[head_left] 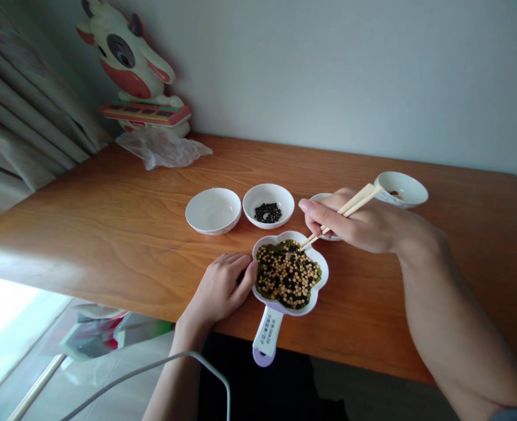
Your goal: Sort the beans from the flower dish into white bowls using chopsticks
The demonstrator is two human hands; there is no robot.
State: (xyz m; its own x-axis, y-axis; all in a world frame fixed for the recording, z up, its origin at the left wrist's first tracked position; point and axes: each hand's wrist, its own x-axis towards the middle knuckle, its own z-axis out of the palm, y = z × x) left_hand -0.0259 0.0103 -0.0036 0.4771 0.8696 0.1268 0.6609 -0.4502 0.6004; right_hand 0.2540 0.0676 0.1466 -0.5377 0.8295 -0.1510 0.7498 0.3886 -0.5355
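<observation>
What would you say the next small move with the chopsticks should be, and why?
Probably close the chopsticks on one bean. Their tips already sit at the top edge of the mixed beans in the flower-shaped dish, the left hand steadies its rim, and the right hand holds them angled down.

Over by the wall, cow-shaped toy (132, 64) above crumpled clear plastic bag (162, 148); curtain (21, 111) hanging left; white cable (153, 367) looping below wooden table (109, 228).
</observation>
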